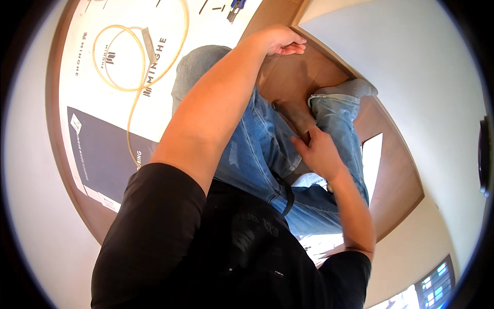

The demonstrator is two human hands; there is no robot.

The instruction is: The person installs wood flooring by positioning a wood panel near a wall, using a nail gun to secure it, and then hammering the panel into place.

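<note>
My left hand (285, 41) reaches forward to the brown board along the foot of the wall. Its fingers point right, loosely bent and slightly apart, and nothing shows in them. Lower and to the right, my right hand (320, 152) closes round the near end of a dark grey-brown, elongated thing (296, 116); its kind is unclear. This thing lies between my bent legs in blue jeans (257, 149), over the brown wood floor (283, 72). A foot in a grey sock (350, 88) rests against the wall board.
White printed sheeting (82, 62) covers the floor at left, with a dark grey printed panel (105, 152). A coiled yellowish hose (141, 56) lies there, with a grey strip (149, 46) beside it. Farther off is a blue-and-black cutter (235, 9). A pale wall (411, 67) rises at right.
</note>
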